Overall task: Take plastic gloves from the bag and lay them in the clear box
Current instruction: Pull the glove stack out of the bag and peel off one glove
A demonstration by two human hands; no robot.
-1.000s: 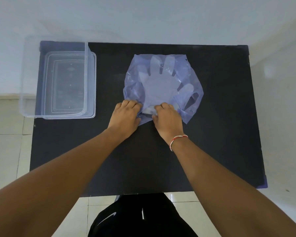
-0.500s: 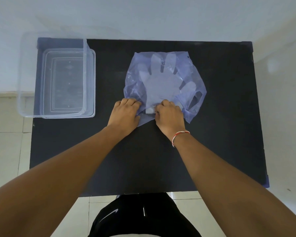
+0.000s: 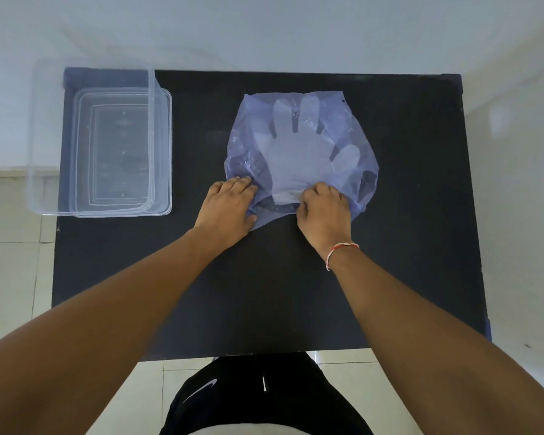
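Observation:
A translucent blue plastic bag [image 3: 355,136] lies flat in the middle of the black table, its mouth toward me. A stack of pale plastic gloves [image 3: 291,155] shows through it, fingers pointing away. My left hand [image 3: 228,205] pinches the bag's near left edge. My right hand [image 3: 324,208] grips the bag's mouth at the gloves' cuffs; whether its fingers hold the gloves or only the bag is hidden. The clear box [image 3: 159,152] stands at the table's far left with nothing in it.
The black table [image 3: 264,293] has a white wall behind it and tiled floor on both sides. The clear box overhangs the table's left edge. A red-and-white thread band sits on my right wrist [image 3: 339,251].
Both hands stay at the bag's mouth. My right hand has shifted slightly right and the bag's opening has spread a little wider between the hands.

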